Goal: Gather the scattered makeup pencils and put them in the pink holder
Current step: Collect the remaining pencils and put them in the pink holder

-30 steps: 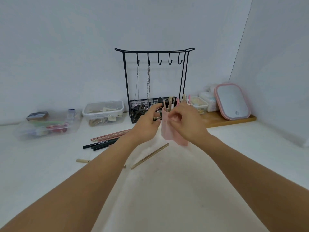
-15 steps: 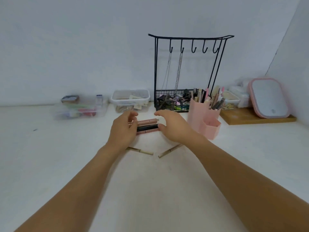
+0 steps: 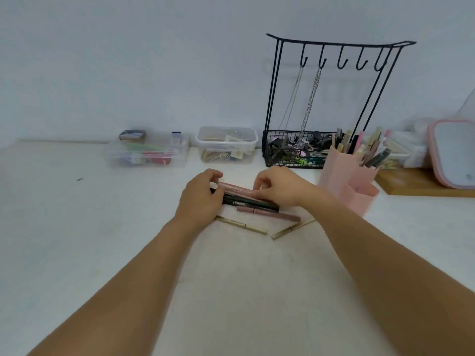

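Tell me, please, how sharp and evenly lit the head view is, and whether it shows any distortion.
Head view: soft, even light, no glare; the black pencil between the hands is sharp enough to show print; the pink mirror and clear box look smeared; wide-angle bending curves the table edge.

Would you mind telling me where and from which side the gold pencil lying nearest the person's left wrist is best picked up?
Probably by its middle, from straight above. The gold pencil lies flat on the white table, apart from the bundle, thin and long, so a thumb-and-finger pinch across its width near mid-length should lift it level. Its left end is hidden under the left hand.
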`<state>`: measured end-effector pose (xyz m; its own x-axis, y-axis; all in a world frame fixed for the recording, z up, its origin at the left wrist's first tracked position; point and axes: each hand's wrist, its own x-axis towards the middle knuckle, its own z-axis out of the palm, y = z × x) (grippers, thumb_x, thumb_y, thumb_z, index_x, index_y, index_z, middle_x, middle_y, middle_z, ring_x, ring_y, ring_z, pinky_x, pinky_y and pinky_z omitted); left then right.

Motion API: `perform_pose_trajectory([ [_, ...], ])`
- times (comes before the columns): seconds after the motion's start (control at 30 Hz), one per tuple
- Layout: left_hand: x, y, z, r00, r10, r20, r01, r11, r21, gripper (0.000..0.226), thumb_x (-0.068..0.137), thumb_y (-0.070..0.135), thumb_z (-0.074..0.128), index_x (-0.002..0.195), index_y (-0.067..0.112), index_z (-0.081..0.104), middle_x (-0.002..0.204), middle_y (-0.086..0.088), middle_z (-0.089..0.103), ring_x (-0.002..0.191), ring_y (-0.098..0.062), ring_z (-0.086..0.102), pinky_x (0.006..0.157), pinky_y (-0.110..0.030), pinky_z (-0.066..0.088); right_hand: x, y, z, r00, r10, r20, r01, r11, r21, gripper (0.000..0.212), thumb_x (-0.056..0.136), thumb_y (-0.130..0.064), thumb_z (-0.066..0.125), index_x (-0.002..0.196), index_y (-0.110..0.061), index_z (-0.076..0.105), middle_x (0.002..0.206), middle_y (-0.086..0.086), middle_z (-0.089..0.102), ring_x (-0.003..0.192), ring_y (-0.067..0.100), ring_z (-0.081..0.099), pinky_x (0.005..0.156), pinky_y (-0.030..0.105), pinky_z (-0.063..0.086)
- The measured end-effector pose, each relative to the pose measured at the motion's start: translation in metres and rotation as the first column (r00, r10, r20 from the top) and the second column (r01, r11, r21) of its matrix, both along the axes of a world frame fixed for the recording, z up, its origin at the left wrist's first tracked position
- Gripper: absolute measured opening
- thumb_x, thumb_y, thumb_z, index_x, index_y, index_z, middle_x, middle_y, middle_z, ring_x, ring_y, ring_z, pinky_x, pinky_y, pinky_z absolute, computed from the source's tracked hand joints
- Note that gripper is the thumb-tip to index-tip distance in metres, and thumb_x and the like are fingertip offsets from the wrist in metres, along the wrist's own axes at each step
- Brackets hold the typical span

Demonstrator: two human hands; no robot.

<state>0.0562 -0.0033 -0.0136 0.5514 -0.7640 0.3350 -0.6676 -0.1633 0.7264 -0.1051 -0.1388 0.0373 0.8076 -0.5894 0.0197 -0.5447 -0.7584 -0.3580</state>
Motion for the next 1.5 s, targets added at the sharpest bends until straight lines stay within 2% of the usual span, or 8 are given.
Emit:
perform_pose_trajectory([
  [0.33,-0.013,-0.006,0.0,0.959,-0.083,0.27,0.052,0.991,0.12,0.03,0.1,0.027,0.054,0.128,0.018,0.061,0.126,-0.002,0.063,0.113,-0.025,0.058,0.098,-0.043,0.046,-0.008,-0.011,0.004,0.998,-0.059,-0.017,0.061,0.97,0.234,0.023,0.08,-0.028,0.083,0.087,-0.007,0.077,0.084,0.008,0.076,0.07,0.013,0.062,0.068,0.029,0.052],
  [0.6,-0.012,-0.011,0.0,0.964,-0.053,0.261,0.028,0.995,0.099,0.032,0.101,0.03,0.054,0.129,0.017,0.061,0.127,-0.004,0.062,0.116,-0.026,0.056,0.1,-0.043,0.045,-0.012,-0.015,0.0,0.975,-0.124,0.184,0.067,0.955,0.288,0.024,0.083,-0.028,0.08,0.079,-0.004,0.075,0.064,0.0,0.063,0.046,0.004,0.047,0.047,0.014,0.039],
  [0.77,-0.019,-0.01,0.017,0.991,0.077,-0.111,-0.096,0.978,-0.185,0.042,0.101,0.045,0.055,0.134,0.021,0.057,0.119,0.007,0.064,0.113,-0.01,0.057,0.094,-0.024,0.043,-0.014,-0.007,0.017,0.932,-0.139,0.334,-0.011,0.913,0.409,0.024,0.092,-0.031,0.07,0.086,-0.008,0.076,0.057,-0.001,0.046,0.048,0.008,0.036,0.051,0.018,0.035],
  [0.9,-0.027,-0.009,0.03,0.854,-0.145,-0.499,-0.045,0.936,-0.348,0.035,0.099,0.046,0.059,0.122,0.021,0.067,0.116,0.006,0.071,0.113,-0.008,0.064,0.097,-0.025,0.049,-0.009,0.008,0.027,0.91,-0.066,0.409,-0.18,0.827,0.533,0.024,0.095,-0.025,0.067,0.091,-0.002,0.072,0.064,0.002,0.058,0.06,0.015,0.048,0.061,0.025,0.043],
  [1.0,-0.037,-0.008,0.035,0.751,-0.331,-0.572,0.083,0.906,-0.415,0.029,0.104,0.034,0.054,0.1,0.015,0.075,0.101,-0.011,0.077,0.097,-0.022,0.074,0.085,-0.033,0.058,-0.002,0.019,0.031,0.904,-0.007,0.428,-0.267,0.772,0.577,0.021,0.096,-0.019,0.065,0.092,0.001,0.071,0.069,0.003,0.062,0.064,0.015,0.052,0.059,0.022,0.045],
  [1.17,-0.047,-0.009,0.031,0.729,-0.301,-0.615,0.087,0.932,-0.352,0.035,0.108,0.031,0.045,0.107,0.01,0.073,0.082,-0.014,0.074,0.068,-0.025,0.071,0.066,-0.04,0.058,0.005,0.029,0.026,0.905,0.022,0.425,-0.259,0.82,0.51,0.019,0.093,-0.009,0.067,0.095,0.01,0.071,0.071,0.01,0.068,0.066,0.02,0.059,0.058,0.021,0.049],
  [1.33,-0.044,-0.009,0.031,0.694,-0.283,-0.662,0.004,0.921,-0.39,0.036,0.111,0.027,0.038,0.096,0.009,0.066,0.078,-0.003,0.075,0.07,-0.019,0.073,0.059,-0.031,0.057,-0.006,0.03,0.043,0.993,0.116,0.011,-0.114,0.957,0.266,0.022,0.08,-0.028,0.082,0.084,-0.007,0.075,0.065,-0.001,0.072,0.056,0.008,0.064,0.054,0.021,0.05],
  [1.5,-0.039,-0.011,0.032,0.701,-0.183,-0.69,-0.069,0.944,-0.322,0.032,0.109,0.023,0.042,0.084,0.013,0.059,0.05,0.007,0.036,0.039,-0.01,0.031,0.039,-0.022,0.03,-0.019,0.037,0.058,0.794,0.1,-0.6,0.0,0.987,0.164,0.041,0.07,-0.047,0.085,0.09,-0.012,0.078,0.088,0.003,0.078,0.067,0.012,0.064,0.056,0.022,0.048],
])
